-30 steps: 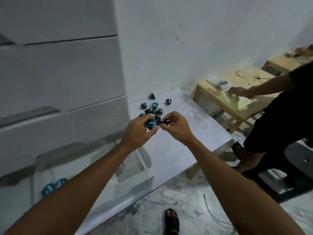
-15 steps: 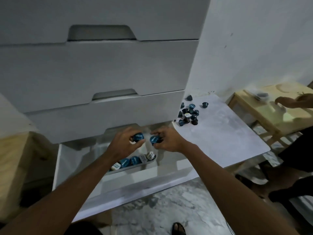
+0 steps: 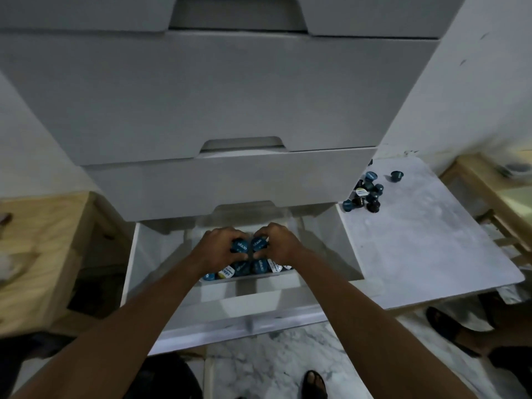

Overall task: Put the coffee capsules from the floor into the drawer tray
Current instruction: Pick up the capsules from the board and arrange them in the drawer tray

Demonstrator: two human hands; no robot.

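Both my hands are inside the open bottom drawer [image 3: 135, 272], side by side over the clear tray [image 3: 247, 279]. My left hand [image 3: 218, 249] grips a blue coffee capsule [image 3: 240, 246], and my right hand [image 3: 277, 243] grips another blue capsule [image 3: 258, 243]; the two capsules touch. Just below them a row of several capsules [image 3: 244, 269] lies in the tray along its near wall. A loose pile of several capsules [image 3: 365, 194] remains on the white marble slab [image 3: 426, 243] to the right of the drawers.
Two closed grey drawers [image 3: 218, 96] overhang the open one. A wooden stool [image 3: 37, 254] stands at the left, another wooden table [image 3: 495, 191] at the far right. Another person's sandalled foot [image 3: 449, 329] rests by the slab. My own foot [image 3: 315, 383] is on the marble floor.
My hands carried a capsule each from the pile on the slab leftward, then lowered them deeper into the open drawer, just above the row in the tray. The view swung left.
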